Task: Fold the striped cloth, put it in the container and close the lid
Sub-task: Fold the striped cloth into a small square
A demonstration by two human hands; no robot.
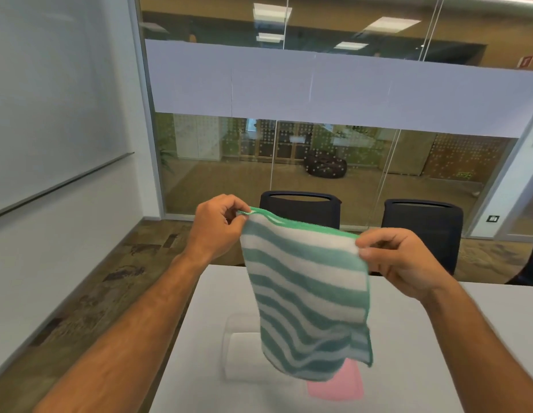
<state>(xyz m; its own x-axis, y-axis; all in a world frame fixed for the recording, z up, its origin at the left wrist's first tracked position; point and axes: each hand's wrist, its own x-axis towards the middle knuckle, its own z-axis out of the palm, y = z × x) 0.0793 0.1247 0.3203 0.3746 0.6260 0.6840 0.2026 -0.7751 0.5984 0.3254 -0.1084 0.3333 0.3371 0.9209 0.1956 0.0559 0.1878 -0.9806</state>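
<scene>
The striped cloth, teal and white with a green hem, hangs in the air above the table. My left hand pinches its top left corner and my right hand pinches its top right corner. The top edge looks doubled, so the cloth seems folded once. Below it on the table stands a clear plastic container, partly hidden behind the cloth. A pink lid lies flat just right of the container, its upper part covered by the hanging cloth.
The white table runs forward and to the right. Two dark office chairs stand at its far edge before a glass wall. A whiteboard wall is on the left, with patterned floor between it and the table.
</scene>
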